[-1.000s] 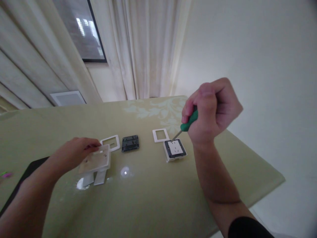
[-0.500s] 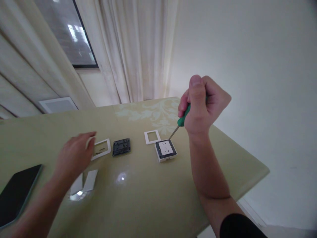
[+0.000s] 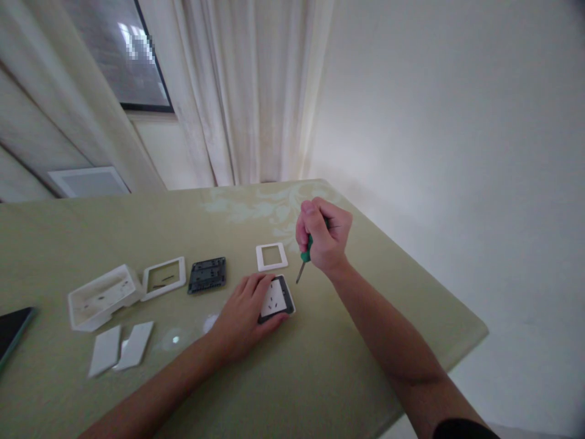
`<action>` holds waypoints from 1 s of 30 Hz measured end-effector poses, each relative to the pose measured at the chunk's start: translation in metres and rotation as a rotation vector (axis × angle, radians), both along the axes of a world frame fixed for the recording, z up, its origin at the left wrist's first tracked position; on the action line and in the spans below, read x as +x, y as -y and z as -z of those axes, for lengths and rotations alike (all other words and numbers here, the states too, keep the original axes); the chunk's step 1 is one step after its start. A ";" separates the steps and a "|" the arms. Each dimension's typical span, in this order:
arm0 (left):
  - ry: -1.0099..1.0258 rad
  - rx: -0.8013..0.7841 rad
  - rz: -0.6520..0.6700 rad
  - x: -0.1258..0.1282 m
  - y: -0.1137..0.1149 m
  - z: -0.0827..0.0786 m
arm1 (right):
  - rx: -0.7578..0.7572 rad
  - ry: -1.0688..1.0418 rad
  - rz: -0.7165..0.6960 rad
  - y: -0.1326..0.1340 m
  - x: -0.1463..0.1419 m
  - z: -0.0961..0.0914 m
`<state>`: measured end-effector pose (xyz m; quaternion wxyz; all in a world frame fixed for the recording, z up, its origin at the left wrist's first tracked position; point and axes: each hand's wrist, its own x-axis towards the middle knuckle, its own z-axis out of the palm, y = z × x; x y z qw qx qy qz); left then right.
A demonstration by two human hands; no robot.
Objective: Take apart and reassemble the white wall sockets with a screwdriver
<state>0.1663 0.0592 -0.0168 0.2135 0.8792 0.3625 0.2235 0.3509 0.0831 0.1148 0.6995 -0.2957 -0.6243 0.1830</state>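
My left hand [image 3: 244, 317] grips the wall socket [image 3: 275, 299], a white outlet face in a dark frame on a white box, from its left side. The fingers lie over the far edge and the thumb along the near edge. In my right hand [image 3: 325, 235] is a screwdriver [image 3: 306, 255] with a green handle, held in a closed fist. Its metal tip points down, just right of the socket and apart from it. A small white cover frame [image 3: 260, 259] lies right behind the socket.
Left of the socket lie a dark switch module [image 3: 207, 275], a larger white frame [image 3: 183, 272] with screws inside its opening, an open white box [image 3: 75, 310] and white switch plates [image 3: 106, 350]. A dark tablet [image 3: 13, 329] lies at the far left. The table's right edge runs beside my right forearm.
My left hand has come right from above the larger white frame and taken hold of the socket. My right hand has lowered and moved left, with the screwdriver tip now off the socket.
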 end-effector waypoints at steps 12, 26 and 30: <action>-0.009 -0.021 -0.032 -0.064 0.031 0.009 | -0.164 -0.241 -0.243 0.011 -0.053 0.035; 0.044 -0.095 -0.029 -0.060 0.032 0.000 | -0.176 -0.269 -0.269 0.003 -0.060 0.033; 0.040 -0.096 -0.036 -0.059 0.033 0.000 | -0.143 -0.263 -0.295 0.007 -0.060 0.035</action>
